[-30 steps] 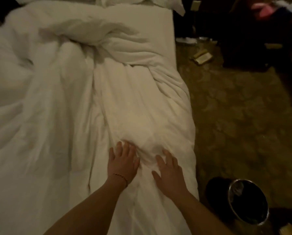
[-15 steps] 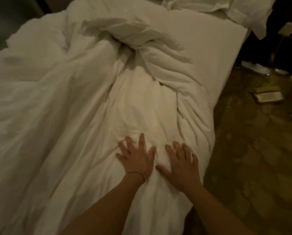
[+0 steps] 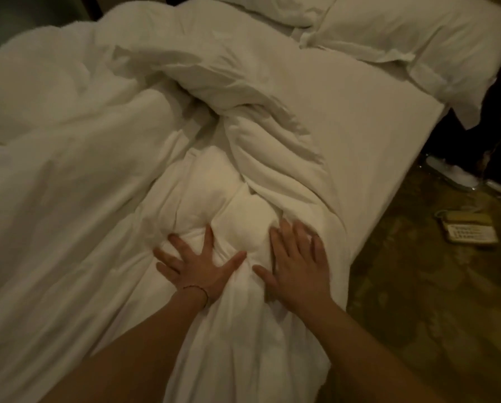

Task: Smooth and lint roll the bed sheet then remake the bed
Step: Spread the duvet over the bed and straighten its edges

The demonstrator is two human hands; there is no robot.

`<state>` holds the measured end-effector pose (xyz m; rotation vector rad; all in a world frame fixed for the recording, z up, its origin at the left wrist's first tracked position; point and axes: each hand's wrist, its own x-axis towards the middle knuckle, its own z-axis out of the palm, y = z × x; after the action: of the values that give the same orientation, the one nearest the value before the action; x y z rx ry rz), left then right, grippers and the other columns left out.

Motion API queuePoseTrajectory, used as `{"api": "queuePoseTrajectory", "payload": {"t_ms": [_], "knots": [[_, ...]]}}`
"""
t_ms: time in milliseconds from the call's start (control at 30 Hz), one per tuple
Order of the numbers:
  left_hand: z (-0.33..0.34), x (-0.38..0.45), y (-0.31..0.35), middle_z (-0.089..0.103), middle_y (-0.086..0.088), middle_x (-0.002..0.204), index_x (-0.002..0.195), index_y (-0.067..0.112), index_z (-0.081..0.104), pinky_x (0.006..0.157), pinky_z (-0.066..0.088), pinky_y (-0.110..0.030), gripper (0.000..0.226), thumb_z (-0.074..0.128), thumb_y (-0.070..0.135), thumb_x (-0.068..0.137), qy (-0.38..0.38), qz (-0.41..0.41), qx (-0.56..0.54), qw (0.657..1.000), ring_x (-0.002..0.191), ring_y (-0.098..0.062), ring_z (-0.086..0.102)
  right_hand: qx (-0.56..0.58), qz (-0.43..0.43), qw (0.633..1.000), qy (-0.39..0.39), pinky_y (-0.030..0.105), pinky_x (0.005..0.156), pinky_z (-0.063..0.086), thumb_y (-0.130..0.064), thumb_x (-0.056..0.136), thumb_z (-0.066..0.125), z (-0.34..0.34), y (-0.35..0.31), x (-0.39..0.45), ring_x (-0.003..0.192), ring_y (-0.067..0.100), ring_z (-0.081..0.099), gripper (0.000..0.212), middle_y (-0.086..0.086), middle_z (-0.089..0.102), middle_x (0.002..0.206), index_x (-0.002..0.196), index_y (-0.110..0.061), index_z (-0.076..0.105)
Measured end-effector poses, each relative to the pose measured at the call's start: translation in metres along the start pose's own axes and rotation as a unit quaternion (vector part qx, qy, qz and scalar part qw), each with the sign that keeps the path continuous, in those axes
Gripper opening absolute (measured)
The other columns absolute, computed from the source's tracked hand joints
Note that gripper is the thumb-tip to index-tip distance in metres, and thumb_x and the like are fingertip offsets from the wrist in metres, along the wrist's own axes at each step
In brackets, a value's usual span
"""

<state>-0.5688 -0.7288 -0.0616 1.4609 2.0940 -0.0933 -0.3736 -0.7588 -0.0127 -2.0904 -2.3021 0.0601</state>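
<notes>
Both your hands lie flat with fingers spread, gripping nothing: the left hand [image 3: 198, 267] and right hand [image 3: 296, 264] press side by side on the duvet [image 3: 243, 184], near the right edge of the bed and toward its foot. Between and just beyond your palms the duvet bulges in a soft puffed mound. It is white, thick and quilted-looking, twisted into a rope-like ridge that runs up toward the pillows [image 3: 418, 33]. The sheet [image 3: 368, 117] shows only as a smooth, taut white strip along the right edge; the rest lies under the duvet.

Judging from this, pushing forward may only pack the bunch tighter against that twist instead of flattening it, and a sideways shove could slide the loose duvet off the right edge onto the carpet [image 3: 418, 315]. The sheet cannot be rolled until it is uncovered. A telephone [image 3: 470, 231] lies on the carpet well apart.
</notes>
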Motion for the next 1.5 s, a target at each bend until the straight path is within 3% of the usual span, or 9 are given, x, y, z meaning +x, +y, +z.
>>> {"api": "queuePoseTrajectory", "payload": {"t_ms": [200, 400, 533, 700, 800, 900, 1200, 1333, 1500], "knots": [[0.022, 0.044, 0.007, -0.044, -0.024, 0.15, 0.137, 0.058, -0.031, 0.115, -0.015, -0.062, 0.119, 0.008, 0.111, 0.039, 0.016, -0.036, 0.044, 0.998, 0.132, -0.046, -0.049, -0.009, -0.044, 0.997, 0.067, 0.063, 0.111, 0.02, -0.072, 0.09, 0.035, -0.014, 0.036, 0.164, 0.146, 0.039, 0.019, 0.08, 0.014, 0.019, 0.161, 0.155, -0.025, 0.024], [0.022, 0.055, 0.023, 0.025, -0.035, 0.153, 0.139, 0.043, 0.045, 0.114, 0.009, -0.057, 0.103, 0.027, 0.105, 0.058, 0.178, -0.058, 0.005, 0.982, 0.144, -0.055, 0.017, 0.005, -0.034, 0.998, 0.044, 0.063, 0.096, 0.035, -0.08, 0.082, 0.037, -0.013, 0.017, 0.277, 0.121, 0.045, 0.04, 0.095, 0.029, 0.038, 0.138, 0.154, -0.021, 0.022], [-0.022, 0.109, 0.097, 0.043, -0.038, 0.125, 0.105, 0.013, 0.045, 0.108, 0.028, -0.071, 0.092, 0.021, 0.096, 0.075, 0.295, -0.213, -0.212, 0.907, 0.13, -0.059, 0.036, 0.08, -0.033, 0.987, 0.136, 0.052, 0.082, 0.041, -0.075, 0.082, 0.052, -0.045, 0.007, 0.326, 0.101, 0.039, 0.046, 0.088, 0.025, 0.046, 0.118, 0.142, -0.012, 0.039], [-0.071, 0.153, 0.2, 0.034, -0.016, 0.154, 0.142, 0.019, 0.048, 0.119, 0.01, -0.047, 0.116, 0.012, 0.099, 0.066, 0.251, -0.199, -0.377, 0.869, 0.147, -0.032, 0.02, 0.157, -0.117, 0.944, 0.266, 0.046, 0.085, 0.037, -0.071, 0.084, 0.056, -0.091, -0.003, 0.402, 0.103, 0.033, 0.043, 0.074, 0.012, 0.041, 0.118, 0.129, -0.014, 0.041], [-0.075, 0.165, 0.237, 0.03, -0.004, 0.159, 0.148, 0.028, 0.042, 0.12, 0.008, -0.037, 0.127, -0.009, 0.101, 0.057, 0.215, -0.175, -0.4, 0.873, 0.146, -0.021, 0.02, 0.163, -0.115, 0.969, 0.143, 0.052, 0.094, 0.038, -0.076, 0.085, 0.045, -0.106, -0.014, 0.45, 0.119, 0.038, 0.041, 0.088, 0.018, 0.04, 0.136, 0.146, -0.015, 0.03], [-0.071, 0.166, 0.254, 0.037, -0.005, 0.154, 0.148, 0.021, 0.043, 0.12, 0.014, -0.033, 0.109, 0.01, 0.094, 0.074, 0.217, -0.195, -0.42, 0.859, 0.141, -0.02, 0.027, 0.148, -0.18, 0.972, 0.019, 0.048, 0.08, 0.048, -0.074, 0.088, 0.036, -0.096, -0.025, 0.465, 0.111, 0.035, 0.05, 0.087, 0.015, 0.046, 0.131, 0.15, -0.014, 0.022], [-0.092, 0.173, 0.307, 0.061, 0.017, 0.116, 0.118, 0.035, 0.06, 0.081, 0.033, 0.001, 0.043, 0.036, 0.061, 0.094, 0.248, -0.172, -0.63, 0.716, 0.115, 0.0, 0.053, 0.253, -0.224, 0.941, -0.001, 0.034, 0.056, 0.036, -0.055, 0.099, 0.036, -0.104, 0.056, 0.468, 0.062, 0.029, 0.051, 0.039, 0.007, 0.057, 0.072, 0.086, -0.018, 0.038], [-0.088, 0.177, 0.379, 0.053, 0.01, 0.054, 0.057, 0.027, 0.051, 0.055, 0.038, -0.021, 0.057, 0.042, 0.075, 0.088, 0.285, -0.076, -0.506, 0.811, 0.054, -0.003, 0.046, 0.432, -0.014, 0.9, 0.046, 0.032, 0.061, 0.039, -0.043, 0.1, 0.044, -0.12, 0.189, 0.472, 0.068, 0.024, 0.056, 0.039, 0.006, 0.06, 0.074, 0.081, -0.009, 0.051], [-0.037, 0.159, 0.469, 0.062, 0.008, 0.063, 0.071, 0.024, 0.056, 0.062, 0.049, -0.032, 0.077, 0.017, 0.09, 0.08, 0.166, -0.041, -0.297, 0.94, 0.063, -0.007, 0.058, 0.501, 0.299, 0.806, 0.096, 0.03, 0.082, 0.04, -0.044, 0.102, 0.041, -0.101, 0.353, 0.44, 0.103, 0.026, 0.059, 0.043, 0.009, 0.065, 0.107, 0.112, -0.007, 0.062]]}}
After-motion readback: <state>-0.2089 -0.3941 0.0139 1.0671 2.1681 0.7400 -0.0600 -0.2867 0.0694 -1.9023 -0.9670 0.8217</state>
